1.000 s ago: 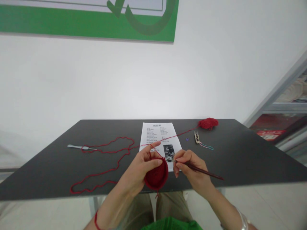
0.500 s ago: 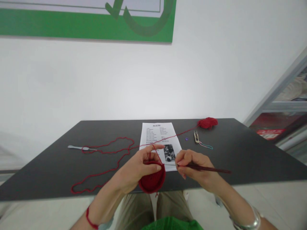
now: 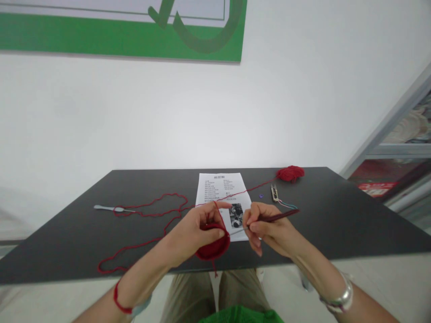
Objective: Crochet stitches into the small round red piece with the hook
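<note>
My left hand (image 3: 197,231) is shut on a round red crocheted piece (image 3: 213,249), with the red yarn strand (image 3: 244,194) looped over its fingers. My right hand (image 3: 266,229) grips a crochet hook with a dark red handle (image 3: 281,216). The hook's thin metal shaft (image 3: 237,231) points left, and its tip is at the edge of the crocheted piece. The strand runs across a printed pattern sheet (image 3: 218,188) to a red yarn ball (image 3: 290,173). Slack yarn (image 3: 148,211) lies in loops on the table.
A dark tabletop (image 3: 313,215) ends just past my hands. On it lie a metal crochet hook (image 3: 111,208), thread snips (image 3: 274,193) with a teal cord (image 3: 288,205), and a small purple marker (image 3: 261,196). A metal shelf unit (image 3: 393,150) stands to the right.
The hook's handle has swung from pointing right to pointing up and right. The crocheted piece has shifted slightly left and up, and my two hands are closer together.
</note>
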Tool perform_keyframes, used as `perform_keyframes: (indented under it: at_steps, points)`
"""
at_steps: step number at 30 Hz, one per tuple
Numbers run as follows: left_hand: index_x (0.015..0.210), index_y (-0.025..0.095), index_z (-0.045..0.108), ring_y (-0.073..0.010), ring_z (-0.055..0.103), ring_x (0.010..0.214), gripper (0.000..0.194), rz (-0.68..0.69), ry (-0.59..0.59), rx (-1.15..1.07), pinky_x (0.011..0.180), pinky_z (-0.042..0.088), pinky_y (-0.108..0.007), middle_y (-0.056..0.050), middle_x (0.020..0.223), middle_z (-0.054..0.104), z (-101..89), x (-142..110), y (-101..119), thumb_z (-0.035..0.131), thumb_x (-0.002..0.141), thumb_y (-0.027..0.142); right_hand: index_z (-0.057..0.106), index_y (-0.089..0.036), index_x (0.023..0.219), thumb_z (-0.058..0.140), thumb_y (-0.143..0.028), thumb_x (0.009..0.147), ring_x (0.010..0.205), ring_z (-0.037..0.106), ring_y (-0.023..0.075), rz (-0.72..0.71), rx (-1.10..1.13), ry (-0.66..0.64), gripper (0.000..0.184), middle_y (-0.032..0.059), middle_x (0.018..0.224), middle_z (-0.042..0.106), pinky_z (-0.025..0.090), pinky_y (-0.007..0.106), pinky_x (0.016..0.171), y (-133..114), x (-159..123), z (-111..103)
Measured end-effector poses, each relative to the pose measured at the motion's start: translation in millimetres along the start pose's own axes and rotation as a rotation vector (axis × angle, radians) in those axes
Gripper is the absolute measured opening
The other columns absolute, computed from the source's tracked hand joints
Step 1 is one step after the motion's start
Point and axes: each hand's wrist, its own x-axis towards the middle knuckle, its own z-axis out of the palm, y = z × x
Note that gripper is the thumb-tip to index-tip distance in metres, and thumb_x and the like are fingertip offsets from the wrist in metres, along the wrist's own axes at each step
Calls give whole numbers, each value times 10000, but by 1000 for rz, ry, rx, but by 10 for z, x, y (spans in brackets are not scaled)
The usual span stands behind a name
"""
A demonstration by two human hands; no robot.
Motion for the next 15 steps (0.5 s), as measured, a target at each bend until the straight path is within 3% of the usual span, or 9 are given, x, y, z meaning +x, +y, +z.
perform_keyframes:
  at_steps: [4, 6, 10, 15]
  points:
    - [1087, 182, 585, -142, 590, 710, 407, 132, 251, 19, 707, 449, -277, 34, 726, 607, 143, -11, -124, 628, 690, 107, 612, -171, 744, 741, -204, 769, 510, 578, 81, 14, 210, 118, 136, -22, 697, 661, 620, 326, 558, 201, 24, 125]
    - [1112, 195, 582, -133, 575, 664, 419, 123, 321, -22, 672, 456, -271, 47, 696, 585, 190, -18, -197, 642, 702, 125, 615, -176, 740, 734, -190, 776, 543, 600, 75, -42, 252, 195, 125, -27, 691, 664, 608, 292, 645, 287, 23, 202]
    - [1092, 182, 603, -126, 601, 644, 431, 29, 244, -245, 641, 446, -253, 46, 687, 591, 184, -34, -280, 735, 681, 175, 625, -167, 715, 714, -182, 798, 552, 603, 49, -131, 249, 300, 122, -24, 685, 664, 530, 151, 594, 375, 29, 253]
    - [1132, 167, 598, -94, 588, 608, 505, -45, 177, -412, 571, 391, -205, 37, 695, 633, 123, -42, -277, 777, 660, 154, 610, -178, 710, 716, -198, 790, 520, 567, 66, -128, 196, 243, 134, -32, 666, 639, 553, 225, 585, 343, 39, 154]
